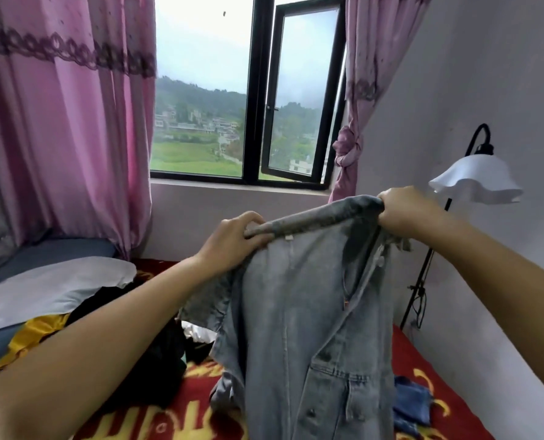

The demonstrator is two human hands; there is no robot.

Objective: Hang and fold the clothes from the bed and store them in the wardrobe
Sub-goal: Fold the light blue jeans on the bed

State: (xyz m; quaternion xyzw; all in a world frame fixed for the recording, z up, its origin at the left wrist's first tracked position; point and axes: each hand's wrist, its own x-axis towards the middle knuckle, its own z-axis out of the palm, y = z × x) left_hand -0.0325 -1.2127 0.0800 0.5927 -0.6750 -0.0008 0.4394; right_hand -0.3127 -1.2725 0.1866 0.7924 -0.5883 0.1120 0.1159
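Bedroom, red-patterned bed [197,404] under window [248,90]. Dark clothes pile [156,360] at left. Left hand [232,239] and right hand [404,214] each grip the denim jacket [311,328] collar, jacket held up over bed. Lamp [477,179] right.

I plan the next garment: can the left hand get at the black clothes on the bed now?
Probably not yet. The left hand grips the denim jacket at its collar, as does the right hand. The black clothes lie uncovered below the left forearm, so once freed, likely yes.
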